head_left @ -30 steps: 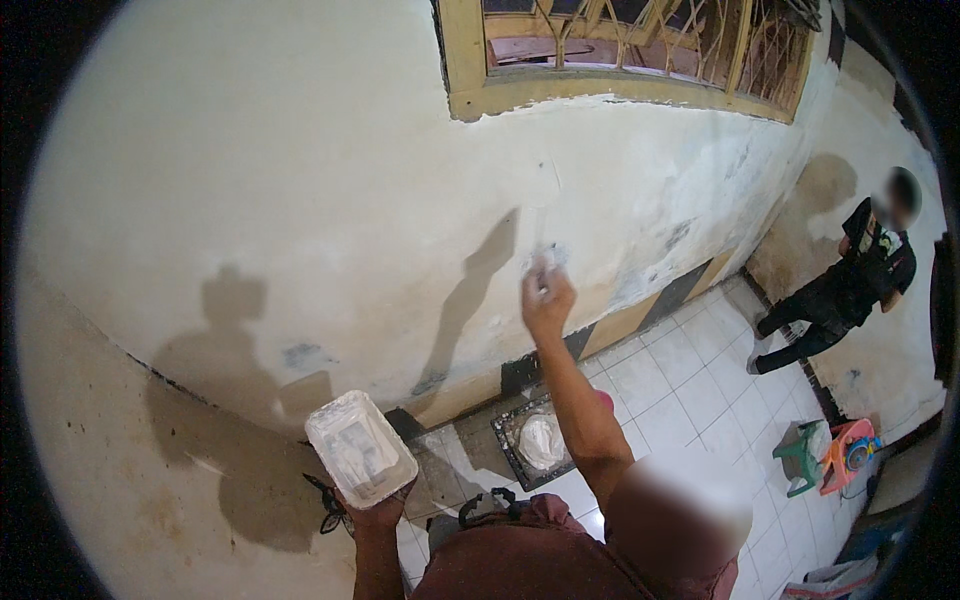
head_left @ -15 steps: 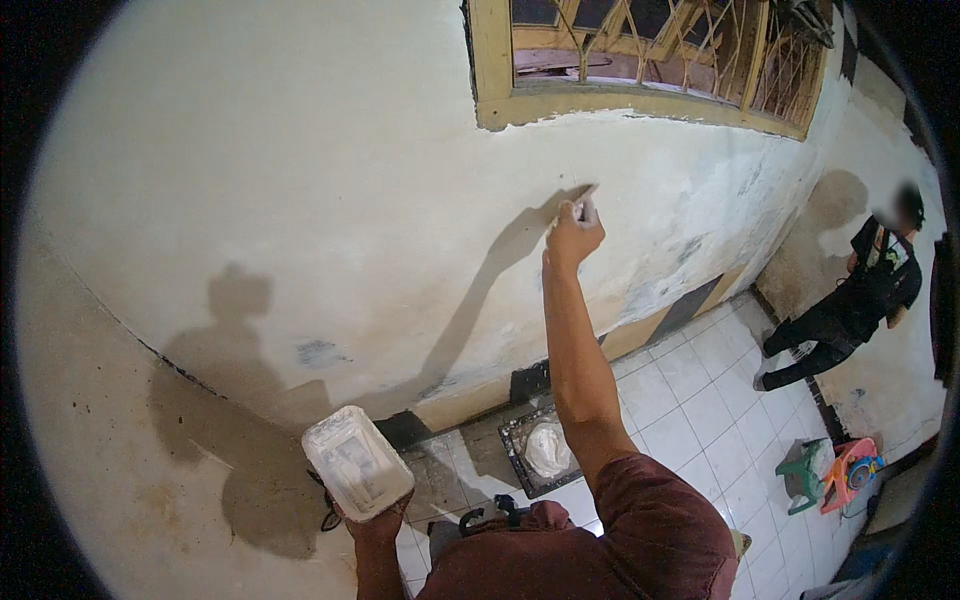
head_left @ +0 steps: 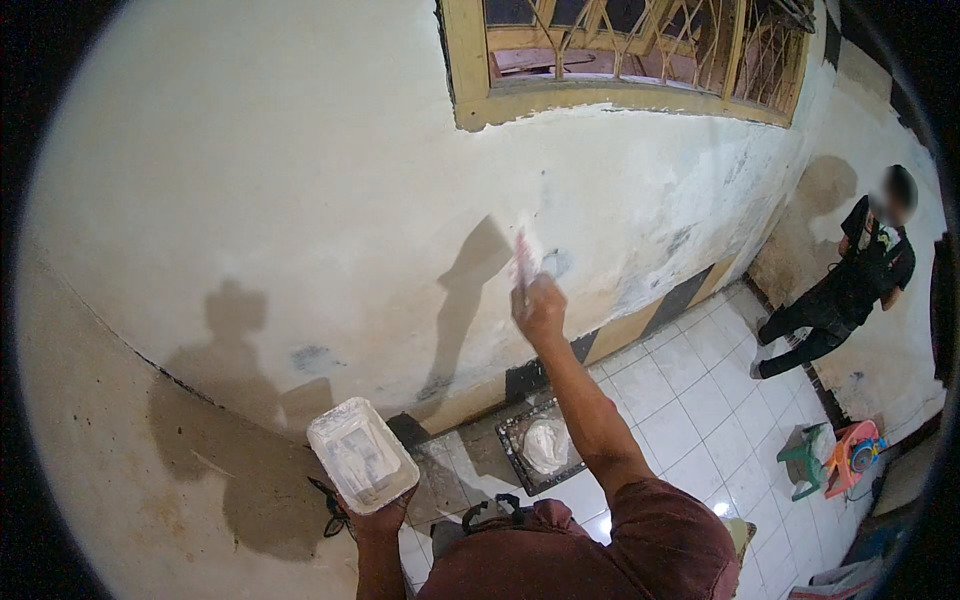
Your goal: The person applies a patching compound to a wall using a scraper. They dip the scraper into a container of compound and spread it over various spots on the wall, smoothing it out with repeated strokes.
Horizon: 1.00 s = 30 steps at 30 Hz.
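My right hand [head_left: 540, 308] is closed round a putty knife [head_left: 522, 255], raised toward the pale wall [head_left: 330, 180] below the window. The blade is whitish with a reddish tint and somewhat blurred; whether it touches the wall I cannot tell. A bright white smear lies beside the blade, close to a grey patch. Down at the left, my left hand [head_left: 378, 522] grips a rectangular plastic tub [head_left: 398, 485] from below. White paste coats the tub's inside and rim. Most of that hand's fingers are hidden under the tub.
A yellow-framed window [head_left: 600, 100] with a metal grille is above. On the tiled floor, a dark tray [head_left: 518, 472] bears a white bag [head_left: 547, 446]. A person [head_left: 850, 280] in black stands at the right, near a green stool [head_left: 800, 465] and an orange-red one [head_left: 845, 465].
My right hand has come down and to the left with the putty knife, whose blade now points upward. The left hand keeps the tub in nearly the same place. The view has shifted slightly.
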Available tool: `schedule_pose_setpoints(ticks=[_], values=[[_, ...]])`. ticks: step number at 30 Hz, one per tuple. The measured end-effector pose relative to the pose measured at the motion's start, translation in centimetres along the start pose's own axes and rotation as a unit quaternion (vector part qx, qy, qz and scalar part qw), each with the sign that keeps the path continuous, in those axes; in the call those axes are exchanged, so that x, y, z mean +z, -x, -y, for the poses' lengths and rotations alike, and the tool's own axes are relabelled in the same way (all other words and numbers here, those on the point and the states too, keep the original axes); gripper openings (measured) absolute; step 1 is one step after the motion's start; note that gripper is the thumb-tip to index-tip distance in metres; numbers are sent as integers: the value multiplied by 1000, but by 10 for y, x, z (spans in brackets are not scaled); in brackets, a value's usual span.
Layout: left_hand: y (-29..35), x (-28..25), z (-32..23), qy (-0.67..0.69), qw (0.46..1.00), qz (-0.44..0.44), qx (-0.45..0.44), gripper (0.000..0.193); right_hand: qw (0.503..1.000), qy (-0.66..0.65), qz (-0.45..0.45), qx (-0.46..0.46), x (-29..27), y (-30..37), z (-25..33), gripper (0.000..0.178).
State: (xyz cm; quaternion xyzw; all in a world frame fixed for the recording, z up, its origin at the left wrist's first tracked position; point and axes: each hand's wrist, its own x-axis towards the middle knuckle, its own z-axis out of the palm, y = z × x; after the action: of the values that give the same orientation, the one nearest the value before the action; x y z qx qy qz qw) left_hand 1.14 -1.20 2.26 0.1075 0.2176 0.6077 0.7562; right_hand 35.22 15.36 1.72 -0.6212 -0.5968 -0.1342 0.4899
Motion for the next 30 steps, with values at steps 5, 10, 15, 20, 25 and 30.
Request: schedule_pose_setpoints(ticks=[5,10,15,20,25,30], values=[[-5,-44,-4,15,999,-13,26,69,966,-27,-257,17,-2,-62,-13,19],[9,-19,-9,48,998,-5,32,69,958,0,-282,58,30,-71,-20,17],[7,-35,-8,66,997,-32,16,72,998,-3,-56,33,103,-16,-58,7],[4,-17,-10,75,997,6,29,73,993,-61,-79,-66,78,62,-6,6],[2,-21,-7,82,996,34,3,73,969,-37,-217,114,49,5,-15,15],[-9,-69,-12,-98,993,30,64,70,934,-53,-292,201,40,-60,-37,12]])
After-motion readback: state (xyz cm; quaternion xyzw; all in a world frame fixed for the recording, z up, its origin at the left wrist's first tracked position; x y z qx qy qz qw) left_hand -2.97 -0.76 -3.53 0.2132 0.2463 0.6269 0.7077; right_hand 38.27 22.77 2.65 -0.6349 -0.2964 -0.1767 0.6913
